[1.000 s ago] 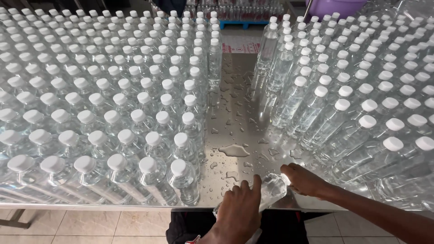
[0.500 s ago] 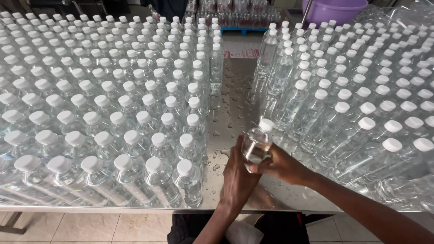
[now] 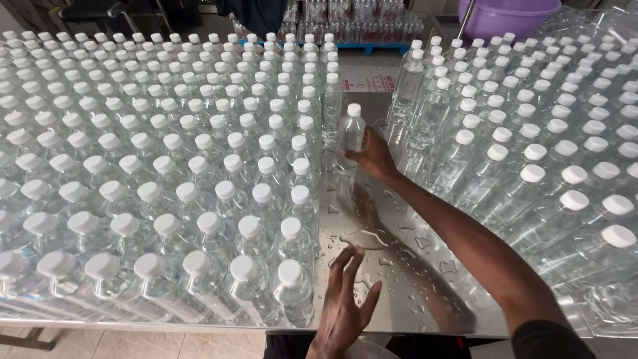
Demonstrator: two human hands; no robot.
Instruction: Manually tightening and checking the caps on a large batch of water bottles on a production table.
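Note:
My right hand (image 3: 372, 157) reaches forward over the wet metal table (image 3: 392, 266) and grips a clear water bottle with a white cap (image 3: 350, 131), held upright beside the right edge of the big block of bottles (image 3: 166, 166). My left hand (image 3: 344, 302) hovers near the table's front edge, fingers spread, holding nothing, next to the nearest corner bottle (image 3: 291, 286).
A second block of capped bottles (image 3: 531, 146) fills the right side. Between the two blocks runs a narrow wet strip of steel with water drops. A purple basin (image 3: 508, 13) sits at the back right, with more packed bottles (image 3: 345, 16) behind.
My right hand lifted a bottle from the front edge and carried it forward along the gap to the far part of the left block. My left hand let go and stayed near the front.

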